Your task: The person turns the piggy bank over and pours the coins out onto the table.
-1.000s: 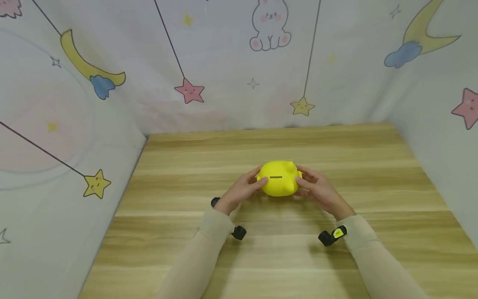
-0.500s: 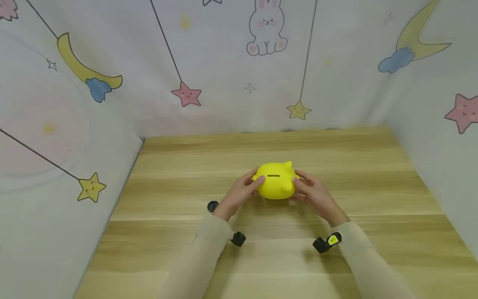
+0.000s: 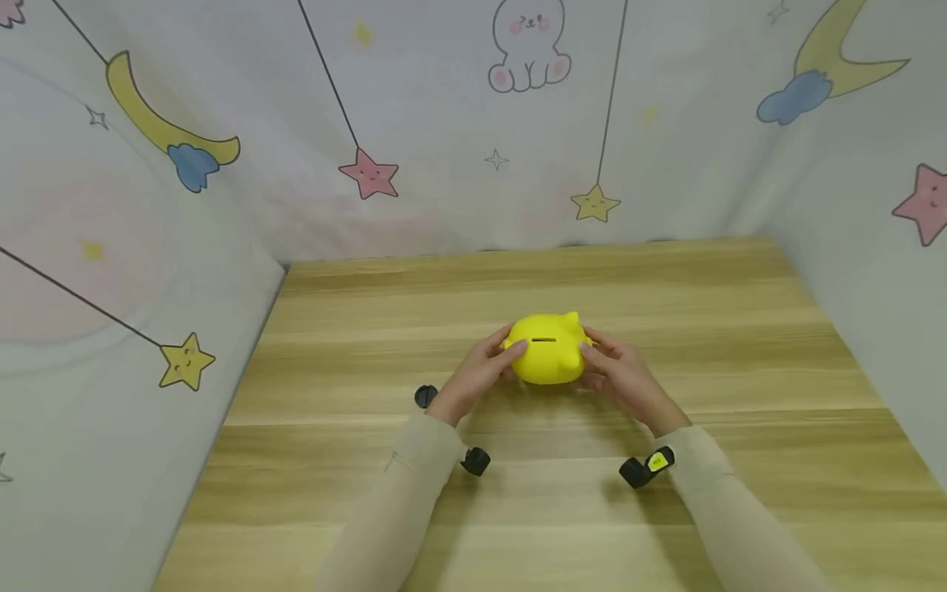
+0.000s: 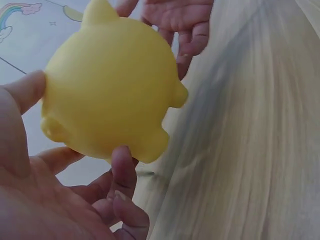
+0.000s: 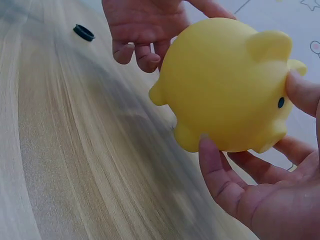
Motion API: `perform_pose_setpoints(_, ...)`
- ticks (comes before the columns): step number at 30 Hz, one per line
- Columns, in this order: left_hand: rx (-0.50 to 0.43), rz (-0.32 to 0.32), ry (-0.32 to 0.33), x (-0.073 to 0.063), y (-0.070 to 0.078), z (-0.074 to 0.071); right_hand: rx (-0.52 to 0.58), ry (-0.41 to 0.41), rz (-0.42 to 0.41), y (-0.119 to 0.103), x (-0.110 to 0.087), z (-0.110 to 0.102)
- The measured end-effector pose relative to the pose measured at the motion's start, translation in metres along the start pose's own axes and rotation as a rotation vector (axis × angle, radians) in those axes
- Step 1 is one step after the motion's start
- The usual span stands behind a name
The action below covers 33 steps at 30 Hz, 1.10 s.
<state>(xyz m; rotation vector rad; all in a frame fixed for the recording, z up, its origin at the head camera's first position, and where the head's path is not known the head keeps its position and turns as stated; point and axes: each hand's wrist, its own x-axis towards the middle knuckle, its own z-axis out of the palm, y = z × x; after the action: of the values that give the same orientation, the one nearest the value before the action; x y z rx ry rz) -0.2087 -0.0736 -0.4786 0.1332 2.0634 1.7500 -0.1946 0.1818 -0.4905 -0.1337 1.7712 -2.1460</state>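
Note:
A yellow piggy bank (image 3: pixel 546 362) is gripped between both hands near the middle of the table, its coin slot facing up and its snout toward the right. My left hand (image 3: pixel 477 374) holds the tail end, thumb on top and fingers beneath. On the face end, my right hand (image 3: pixel 625 378) grips with its thumb by the eye. Both wrist views show the bank's stubby feet, which look raised off the wood. Its underside is hidden. A small round black cap (image 3: pixel 425 396) lies on the table beside my left wrist; the right wrist view shows this cap (image 5: pixel 84 32) too.
The wood-grain table (image 3: pixel 370 329) is bounded at the back and sides by white fabric walls (image 3: pixel 459 205) printed with stars, moons and a bunny. Black wrist-worn devices (image 3: pixel 476 461) sit at both cuffs.
The head view has shifted slightly. Both hands keep their grip on the piggy bank, nearly in the same spot. More of the black cap shows beside the left wrist.

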Motion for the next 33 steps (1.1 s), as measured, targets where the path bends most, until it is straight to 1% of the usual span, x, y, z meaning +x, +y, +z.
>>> perform_pose_setpoints(2,-0.015,-0.012,0.007,0.001,0.002,0.000,0.006,0.008,0.016,-0.001,0.002,0.000)
perform_pose_setpoints(6,-0.018,-0.034,0.032,0.001,0.007,0.002,-0.021,0.018,0.062,-0.005,0.003,0.000)
perform_pose_setpoints(10,-0.010,-0.031,0.063,0.004,0.014,0.002,-0.096,0.052,0.090,-0.013,0.006,0.001)
perform_pose_setpoints(13,0.031,-0.031,0.101,0.006,0.019,0.002,-0.165,0.074,0.116,-0.019,0.010,0.002)
perform_pose_setpoints(16,0.081,-0.039,0.123,0.008,0.023,0.002,-0.202,0.096,0.152,-0.025,0.013,0.004)
perform_pose_setpoints(18,0.108,-0.041,0.126,0.010,0.025,0.003,-0.216,0.100,0.165,-0.029,0.014,0.006)
perform_pose_setpoints(23,0.122,-0.052,0.129,0.014,0.030,0.001,-0.264,0.076,0.186,-0.038,0.017,0.008)
perform_pose_setpoints(27,0.132,-0.063,0.141,0.015,0.033,-0.002,-0.289,0.060,0.194,-0.042,0.019,0.010)
perform_pose_setpoints(33,0.148,-0.093,0.147,0.015,0.037,-0.004,-0.305,0.067,0.219,-0.044,0.021,0.012)
